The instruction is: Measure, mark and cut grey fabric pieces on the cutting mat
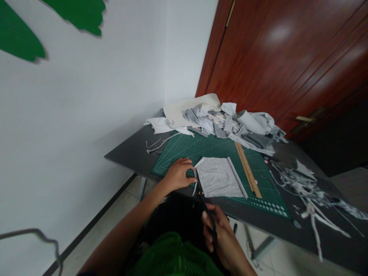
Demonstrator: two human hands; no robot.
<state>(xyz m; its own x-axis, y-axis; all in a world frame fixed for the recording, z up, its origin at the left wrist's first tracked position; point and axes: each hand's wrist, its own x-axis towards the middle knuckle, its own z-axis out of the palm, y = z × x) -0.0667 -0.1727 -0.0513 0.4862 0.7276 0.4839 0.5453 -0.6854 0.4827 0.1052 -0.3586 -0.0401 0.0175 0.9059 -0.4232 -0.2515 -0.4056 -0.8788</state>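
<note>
A grey piece of cloth (220, 177) lies on the green cutting mat (169, 155), with its right edge rolled or folded. Along its left edge runs a narrow pale strip. My left hand (179, 174) rests on the mat at that edge, thumb and fingers curved apart around the strip; whether they touch it I cannot tell. My right hand (218, 232) is wrapped round the handles of black scissors (200, 191), whose blades point away from me to the cloth's left edge. How far the blades are apart is too small to make out.
Wooden rulers (247, 168) lie on the mat right of the cloth. A heap of white and grey fabric (212, 119) covers the table's back. Grey scraps (301, 180) and strips lie at the right. A wall stands left, a door (273, 57) behind.
</note>
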